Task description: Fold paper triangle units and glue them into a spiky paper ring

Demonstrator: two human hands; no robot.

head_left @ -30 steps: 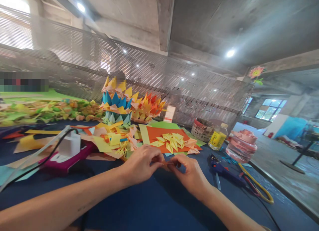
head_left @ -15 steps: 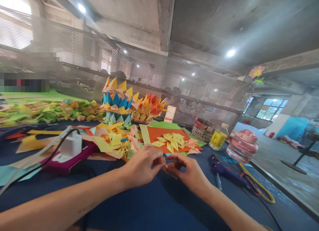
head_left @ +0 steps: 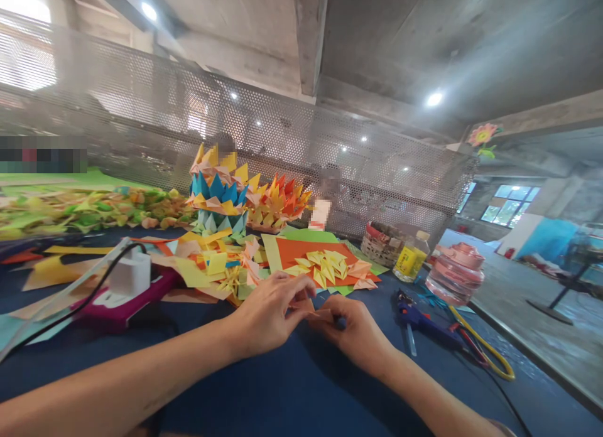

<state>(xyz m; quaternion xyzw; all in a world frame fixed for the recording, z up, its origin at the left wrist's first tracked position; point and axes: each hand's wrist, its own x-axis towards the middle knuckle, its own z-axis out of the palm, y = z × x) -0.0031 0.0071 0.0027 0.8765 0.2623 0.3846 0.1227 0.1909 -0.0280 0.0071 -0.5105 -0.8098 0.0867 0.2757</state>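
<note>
Left hand (head_left: 268,311) and right hand (head_left: 360,330) both pinch the small peach paper (head_left: 322,315) between them over the blue table (head_left: 273,393); I'd grip lightly, align edges, then crease firmly.

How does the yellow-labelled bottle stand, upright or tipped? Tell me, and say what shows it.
Upright: the yellow-labelled bottle rests on its base on the blue table, its cap uppermost.
</note>
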